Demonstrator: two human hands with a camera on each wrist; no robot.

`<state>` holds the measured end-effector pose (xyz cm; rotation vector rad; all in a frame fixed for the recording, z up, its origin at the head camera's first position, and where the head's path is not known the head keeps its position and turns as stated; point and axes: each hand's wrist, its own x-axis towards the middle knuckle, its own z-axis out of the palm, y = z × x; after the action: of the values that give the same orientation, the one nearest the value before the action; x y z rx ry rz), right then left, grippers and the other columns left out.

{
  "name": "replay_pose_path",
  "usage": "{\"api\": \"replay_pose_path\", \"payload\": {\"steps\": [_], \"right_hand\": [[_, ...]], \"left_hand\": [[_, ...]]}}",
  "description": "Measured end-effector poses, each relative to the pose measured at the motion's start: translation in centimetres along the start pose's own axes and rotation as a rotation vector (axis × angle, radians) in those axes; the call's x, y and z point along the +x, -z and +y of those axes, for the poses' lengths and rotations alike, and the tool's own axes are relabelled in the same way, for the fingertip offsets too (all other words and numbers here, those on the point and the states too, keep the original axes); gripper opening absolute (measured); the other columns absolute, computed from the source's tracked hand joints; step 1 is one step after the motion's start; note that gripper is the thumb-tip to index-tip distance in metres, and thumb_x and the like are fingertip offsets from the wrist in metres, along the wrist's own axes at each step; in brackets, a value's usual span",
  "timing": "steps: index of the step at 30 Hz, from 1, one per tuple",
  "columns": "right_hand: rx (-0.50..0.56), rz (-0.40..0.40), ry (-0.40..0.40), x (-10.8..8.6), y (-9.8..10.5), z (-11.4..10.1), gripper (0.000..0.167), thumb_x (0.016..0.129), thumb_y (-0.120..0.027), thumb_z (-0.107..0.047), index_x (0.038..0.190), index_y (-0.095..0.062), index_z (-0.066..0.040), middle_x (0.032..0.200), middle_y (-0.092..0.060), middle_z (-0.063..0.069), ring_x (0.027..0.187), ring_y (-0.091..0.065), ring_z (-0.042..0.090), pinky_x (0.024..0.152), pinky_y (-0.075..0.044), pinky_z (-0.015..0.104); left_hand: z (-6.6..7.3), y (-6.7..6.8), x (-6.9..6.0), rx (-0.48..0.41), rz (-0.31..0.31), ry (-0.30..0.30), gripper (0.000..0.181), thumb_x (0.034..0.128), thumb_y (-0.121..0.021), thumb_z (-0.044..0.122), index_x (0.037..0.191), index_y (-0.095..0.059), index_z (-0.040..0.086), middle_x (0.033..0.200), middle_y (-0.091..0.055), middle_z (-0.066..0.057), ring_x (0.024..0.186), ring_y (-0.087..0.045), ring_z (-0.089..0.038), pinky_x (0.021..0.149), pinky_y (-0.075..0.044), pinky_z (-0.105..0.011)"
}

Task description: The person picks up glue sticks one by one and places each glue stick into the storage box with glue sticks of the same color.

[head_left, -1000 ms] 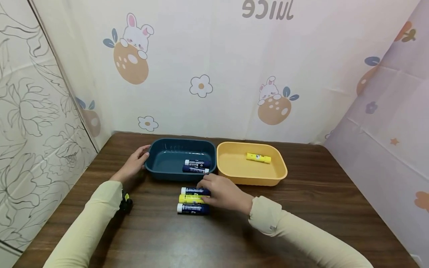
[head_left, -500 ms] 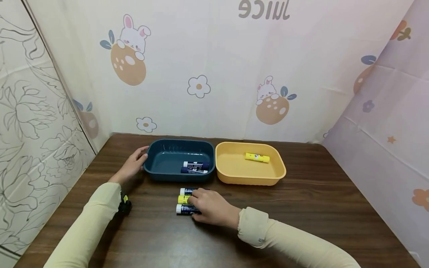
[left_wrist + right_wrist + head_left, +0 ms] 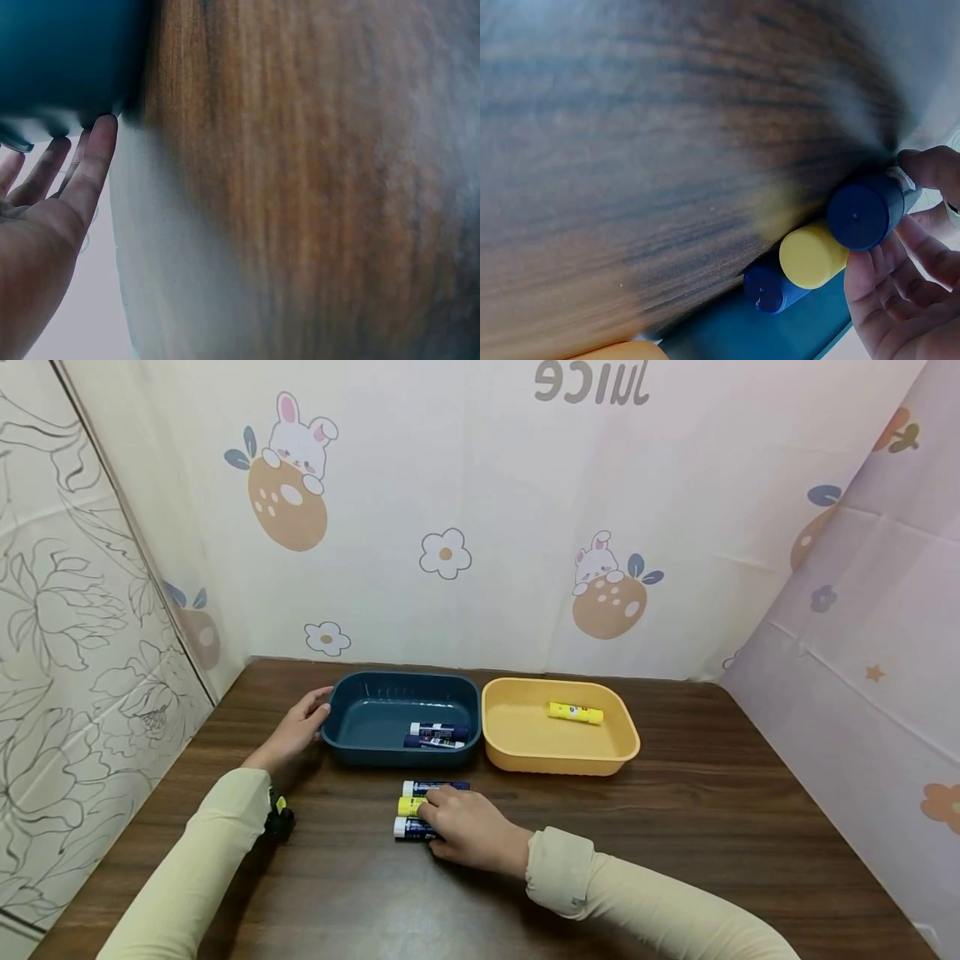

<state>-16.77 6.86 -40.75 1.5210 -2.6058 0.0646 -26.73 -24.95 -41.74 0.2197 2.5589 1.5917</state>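
Three glue sticks lie side by side in front of the bins. The nearest is dark blue (image 3: 411,829), the middle one yellow (image 3: 409,807), and the farthest dark blue (image 3: 416,787). My right hand (image 3: 471,828) covers their right ends; in the right wrist view its thumb and fingers pinch the nearest dark blue stick (image 3: 856,214). Fingers of my left hand (image 3: 295,731) touch the left wall of the teal bin (image 3: 363,756), fairly straight in the left wrist view. Two dark blue glue sticks (image 3: 438,731) lie in that bin.
A yellow bin (image 3: 555,764) stands against the teal bin's right side, with one yellow glue stick (image 3: 575,712) inside. Both bins sit toward the back of the brown wooden table (image 3: 712,827). Behind them hangs a patterned curtain (image 3: 510,527).
My right hand has moved toward me, from the farther glue sticks to the nearest dark blue one. The left hand stays at the teal bin.
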Motion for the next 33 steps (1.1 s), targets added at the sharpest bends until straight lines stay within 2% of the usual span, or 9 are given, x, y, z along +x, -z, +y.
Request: {"api": "replay_pose_path", "payload": {"steps": [9,15,17,20,22,24,29,33], "right_hand": [[-0.017,-0.027,0.001,0.2,-0.1,-0.3,0.026,0.084,-0.072,-0.021,0.107,-0.066,-0.010,0.094,-0.060,0.000,0.086,-0.056,0.012,0.074,-0.050,0.024],[-0.038,0.014,0.020,0.2,-0.4,-0.4,0.025,0.082,-0.070,-0.019,0.105,-0.067,-0.010,0.092,-0.062,0.001,0.082,-0.057,0.012,0.071,-0.050,0.024],[-0.035,0.025,0.027,0.1,-0.4,-0.4,0.026,0.081,-0.070,-0.019,0.105,-0.067,-0.011,0.093,-0.062,0.001,0.082,-0.057,0.012,0.072,-0.050,0.024],[-0.032,0.039,0.041,0.0,-0.3,-0.4,0.026,0.081,-0.069,-0.020,0.105,-0.067,-0.011,0.093,-0.062,0.000,0.083,-0.057,0.011,0.073,-0.050,0.024],[-0.035,0.050,0.045,0.0,0.0,-0.3,0.025,0.081,-0.068,-0.021,0.105,-0.067,-0.011,0.094,-0.062,0.000,0.084,-0.056,0.012,0.074,-0.051,0.024],[-0.036,0.061,0.048,0.0,0.4,-0.2,0.025,0.082,-0.067,-0.021,0.105,-0.066,-0.011,0.095,-0.062,0.000,0.085,-0.056,0.011,0.075,-0.050,0.024],[-0.037,0.080,0.046,0.1,1.8,0.2,0.026,0.082,-0.068,-0.021,0.106,-0.066,-0.010,0.097,-0.063,0.000,0.082,-0.053,0.011,0.073,-0.049,0.022],[-0.060,0.102,0.050,0.3,2.9,0.8,0.025,0.082,-0.068,-0.021,0.105,-0.066,-0.010,0.091,-0.060,-0.001,0.077,-0.051,0.011,0.068,-0.047,0.020]], "left_hand": [[0.0,0.0,0.0,0.004,0.003,0.000,0.053,0.1060,-0.029,0.029,0.152,-0.016,0.006,0.144,-0.029,-0.030,0.122,-0.039,-0.043,0.094,-0.043,-0.053],[-0.2,0.1,0.0,0.008,0.004,-0.001,0.053,0.1060,-0.029,0.029,0.152,-0.016,0.005,0.144,-0.029,-0.030,0.122,-0.039,-0.042,0.093,-0.044,-0.052],[0.7,0.1,-0.5,0.000,-0.003,0.002,0.052,0.1061,-0.029,0.024,0.151,-0.016,0.002,0.144,-0.028,-0.032,0.122,-0.038,-0.044,0.093,-0.043,-0.054],[0.7,0.1,-0.5,-0.004,-0.009,-0.006,0.052,0.1061,-0.029,0.024,0.151,-0.015,0.001,0.144,-0.027,-0.033,0.123,-0.038,-0.044,0.093,-0.043,-0.054],[0.7,0.1,-0.5,-0.002,-0.009,-0.010,0.052,0.1061,-0.029,0.024,0.151,-0.016,0.001,0.144,-0.028,-0.032,0.122,-0.038,-0.044,0.093,-0.043,-0.054],[-0.1,0.1,-0.1,0.010,-0.004,-0.019,0.053,0.1060,-0.030,0.028,0.152,-0.016,0.004,0.144,-0.029,-0.031,0.122,-0.039,-0.042,0.091,-0.044,-0.050],[-0.1,0.1,-0.1,0.013,0.002,-0.017,0.054,0.1058,-0.030,0.029,0.152,-0.017,0.005,0.143,-0.030,-0.031,0.121,-0.039,-0.041,0.090,-0.045,-0.048],[-0.1,0.1,0.0,0.012,-0.002,-0.014,0.054,0.1058,-0.030,0.030,0.152,-0.016,0.005,0.144,-0.029,-0.031,0.123,-0.038,-0.042,0.091,-0.044,-0.050]]}}
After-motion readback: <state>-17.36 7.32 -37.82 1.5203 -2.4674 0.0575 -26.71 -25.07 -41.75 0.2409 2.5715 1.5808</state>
